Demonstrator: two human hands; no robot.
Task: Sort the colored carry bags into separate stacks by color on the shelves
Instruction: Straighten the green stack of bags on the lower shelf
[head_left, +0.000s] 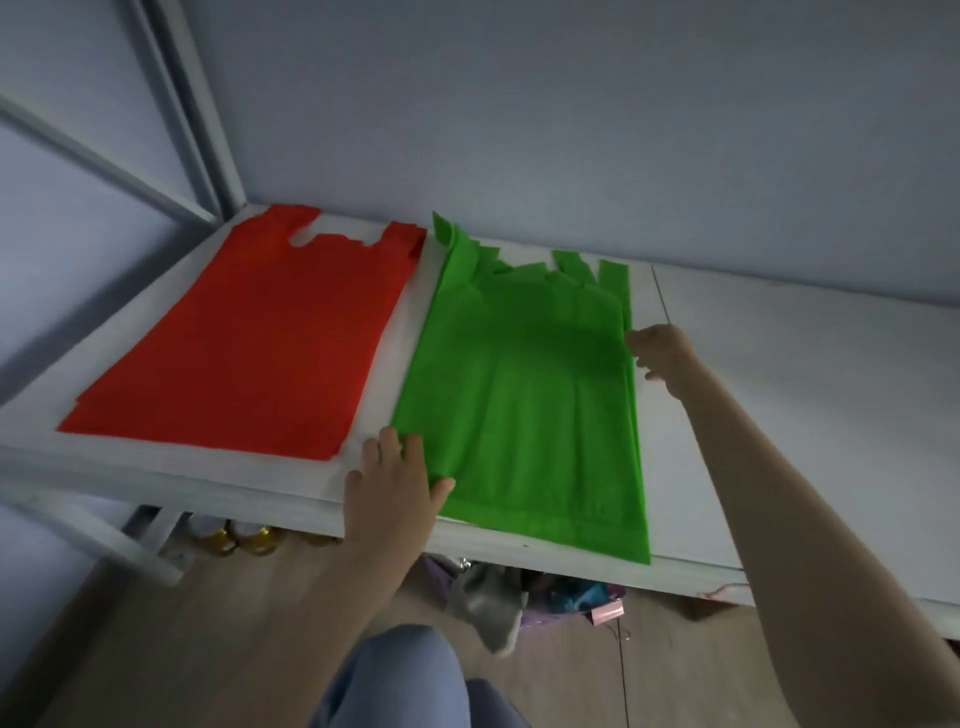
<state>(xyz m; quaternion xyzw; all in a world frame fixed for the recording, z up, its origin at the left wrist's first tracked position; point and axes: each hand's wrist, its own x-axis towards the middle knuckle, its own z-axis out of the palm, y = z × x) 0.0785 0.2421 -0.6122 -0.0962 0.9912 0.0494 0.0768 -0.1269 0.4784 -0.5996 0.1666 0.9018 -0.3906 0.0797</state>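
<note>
On the shelf (779, 364), green bags (524, 405) (red bags (249, 338) alongside).

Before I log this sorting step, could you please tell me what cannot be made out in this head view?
- How many bags lie in the green stack or the red stack: only the top sheets show.
- The right hand: its fingertips are turned away at the green stack's edge, so its grip is unclear.
- Items under the shelf: its front edge cuts them off, and they are blurred.
- The left hand covers the green stack's near left corner.
</note>
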